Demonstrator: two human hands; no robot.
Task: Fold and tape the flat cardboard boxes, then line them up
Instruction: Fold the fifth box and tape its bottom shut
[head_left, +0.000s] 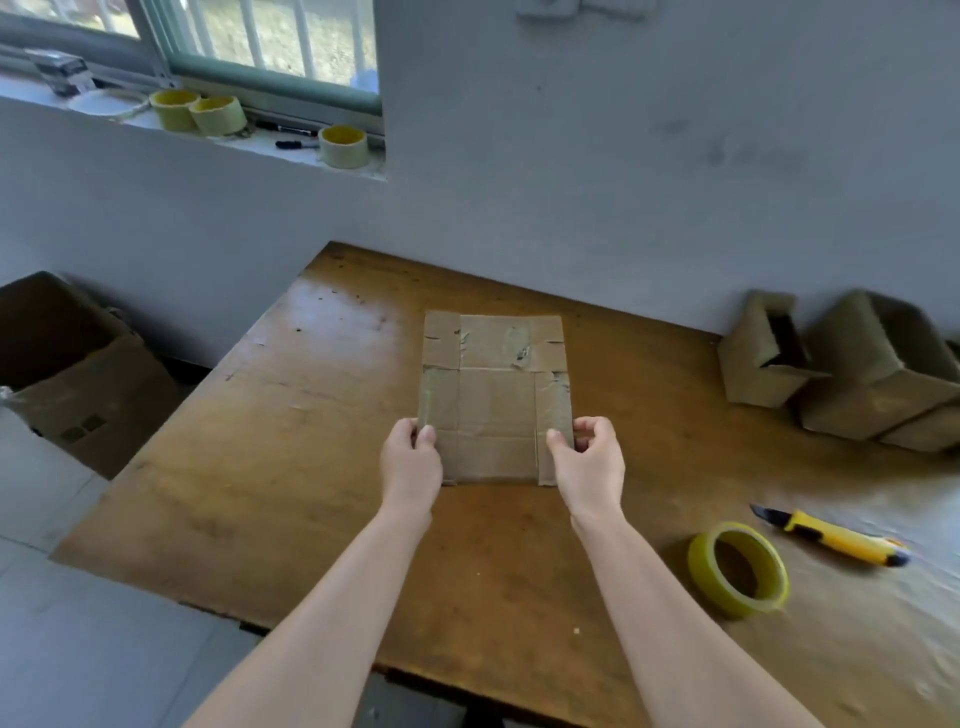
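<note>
A flat cardboard box (494, 389) lies on the wooden table (311, 467) at its middle, long side pointing away from me. My left hand (411, 457) pinches its near left edge, and my right hand (588, 460) pinches its near right edge. A roll of yellow-green tape (737, 569) stands on the table to the right, near the front. Beyond it lies a yellow utility knife (836, 538). Folded cardboard boxes (862, 374) sit in a group at the far right against the wall.
A large open cardboard carton (78, 374) stands on the floor left of the table. Three tape rolls (218, 115) and pens rest on the window sill at the upper left. The grey wall runs along the table's far edge.
</note>
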